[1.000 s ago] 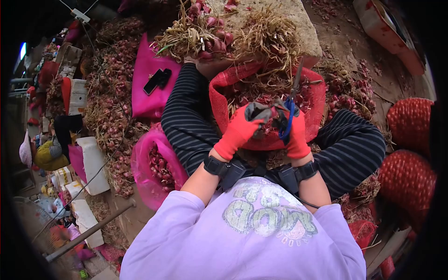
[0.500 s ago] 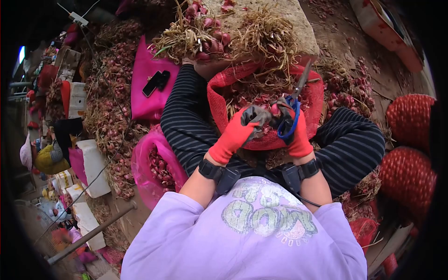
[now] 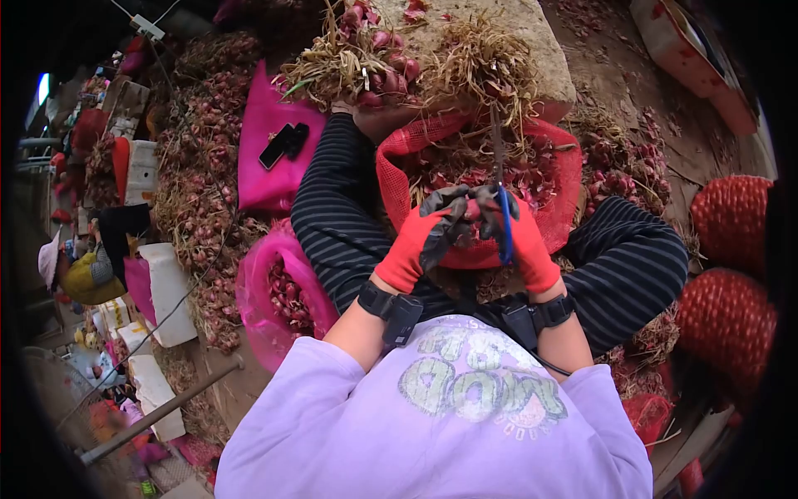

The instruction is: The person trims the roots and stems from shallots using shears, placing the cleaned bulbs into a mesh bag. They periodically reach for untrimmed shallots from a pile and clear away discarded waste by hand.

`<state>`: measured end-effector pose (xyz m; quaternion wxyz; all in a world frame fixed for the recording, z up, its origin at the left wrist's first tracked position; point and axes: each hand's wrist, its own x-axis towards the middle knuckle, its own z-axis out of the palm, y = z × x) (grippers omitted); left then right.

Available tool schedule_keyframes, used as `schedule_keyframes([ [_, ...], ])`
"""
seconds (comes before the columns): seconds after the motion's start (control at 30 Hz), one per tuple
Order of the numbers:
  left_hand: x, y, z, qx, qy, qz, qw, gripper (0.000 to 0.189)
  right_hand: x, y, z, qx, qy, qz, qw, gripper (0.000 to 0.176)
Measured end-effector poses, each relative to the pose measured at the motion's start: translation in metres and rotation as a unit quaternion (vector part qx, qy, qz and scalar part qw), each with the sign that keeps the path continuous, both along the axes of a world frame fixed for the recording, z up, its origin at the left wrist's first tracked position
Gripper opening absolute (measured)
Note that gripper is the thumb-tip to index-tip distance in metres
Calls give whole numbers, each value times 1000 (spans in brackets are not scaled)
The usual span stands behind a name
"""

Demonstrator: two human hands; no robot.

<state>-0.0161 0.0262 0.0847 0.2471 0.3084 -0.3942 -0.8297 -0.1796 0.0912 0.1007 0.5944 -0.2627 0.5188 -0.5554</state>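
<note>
My left hand (image 3: pixel 431 233), in a red glove with a dark grey palm, has its fingers closed at a small reddish-purple shallot (image 3: pixel 473 210). My right hand (image 3: pixel 524 233), gloved the same way, grips scissors (image 3: pixel 504 218) with blue handles. Their blades point away from me, up towards the slab. The right fingertips also meet the shallot, so it sits between both hands. Right below the hands lies the open mouth of a red mesh bag (image 3: pixel 391 170), with shallots, loose skins and dry stalks inside.
Bunched shallots with dry stalks (image 3: pixel 486 62) lie on a pale slab (image 3: pixel 544 50) ahead. A pink mesh bag (image 3: pixel 249 287) of shallots stands by my left leg. A phone (image 3: pixel 275 146) rests on pink cloth (image 3: pixel 258 187). Full red sacks (image 3: pixel 727 320) stand right; another person (image 3: pixel 91 274) is far left.
The scissors have swung from leaning right to pointing nearly straight ahead. My left hand has turned, its fingers now closer to the right fingertips around the shallot.
</note>
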Motion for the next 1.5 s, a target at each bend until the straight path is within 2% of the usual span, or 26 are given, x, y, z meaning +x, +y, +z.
schedule_keyframes([
  [0.03,-3,-2,3,71,22,8,997,36,1,-3,7,11,12,15,1000,30],
  [0.13,1,-5,4,-8,28,-64,998,33,4,-6,-7,-17,119,-13,993,30],
  [0.23,8,1,-5,179,83,-80,977,31,4,-10,-15,-55,160,-72,983,29],
  [0.33,6,3,-7,193,124,-73,971,28,2,-12,-31,-58,176,-57,981,29],
  [0.43,6,-1,6,164,119,-68,977,29,6,-10,-22,-40,267,-40,962,26],
  [0.53,15,-17,-9,155,191,37,969,28,5,-5,3,-1,165,-47,985,23],
  [0.63,25,-38,-7,86,123,170,974,24,5,0,23,1,252,9,968,18],
  [0.67,31,-46,-13,38,121,174,976,24,5,4,14,-18,225,29,974,19],
  [0.77,45,-55,-6,69,159,185,967,24,8,12,7,1,381,133,915,25],
  [0.9,46,-52,2,16,56,227,972,23,19,11,24,4,435,124,892,30],
  [1.0,41,-45,0,-17,34,249,968,22,18,13,15,-25,460,117,880,34],
  [1.3,34,-41,1,-28,-6,264,964,16,19,12,27,9,474,145,869,42],
  [1.5,33,-41,-2,-61,32,267,961,15,19,12,27,13,477,148,866,44],
])
